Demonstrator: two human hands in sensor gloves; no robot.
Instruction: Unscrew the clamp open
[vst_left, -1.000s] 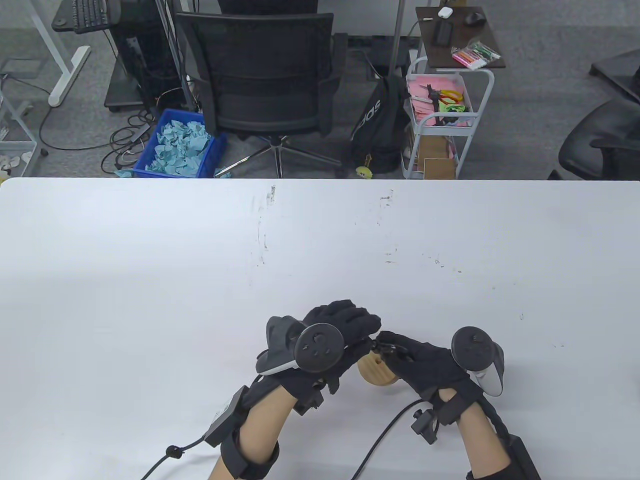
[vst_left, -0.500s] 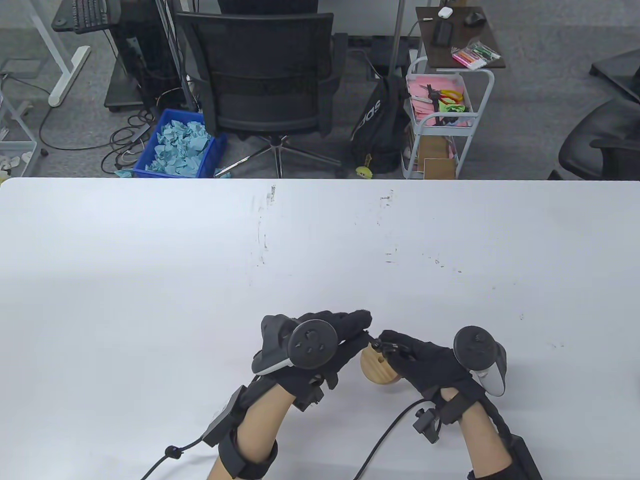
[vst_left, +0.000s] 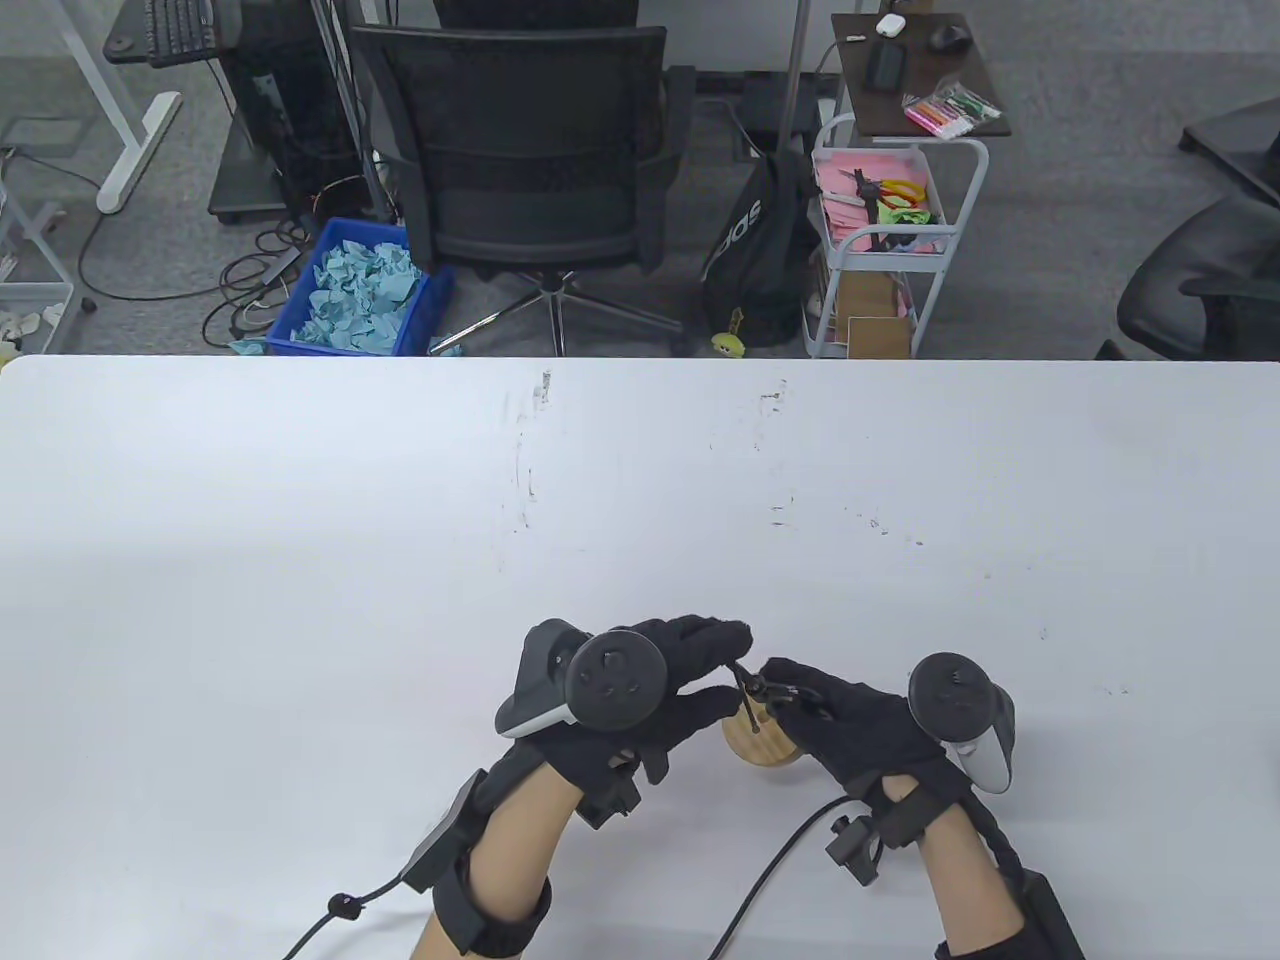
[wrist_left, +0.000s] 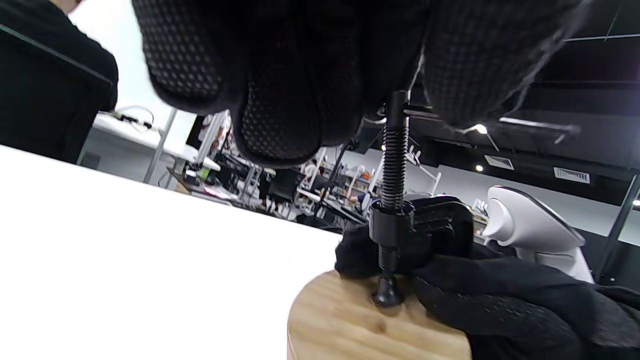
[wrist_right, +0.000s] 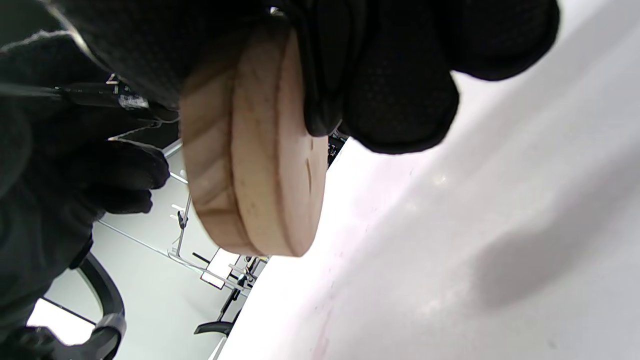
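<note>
A small black clamp is fixed on a round wooden disc, held near the table's front edge. Its threaded screw stands up from the frame, and its foot rests on the disc's top face. My left hand pinches the thin crossbar handle at the screw's top; the fingers cover most of it. My right hand grips the clamp frame and the disc, holding them above the table.
The white table stretches wide beyond the hands, with faint scuff marks near the middle. A black office chair, a blue bin of paper and a white cart stand on the floor past the far edge.
My left hand has turned at the screw handle and shifted slightly left and down; more of the screw now shows between the hands. The right hand and the disc have hardly moved.
</note>
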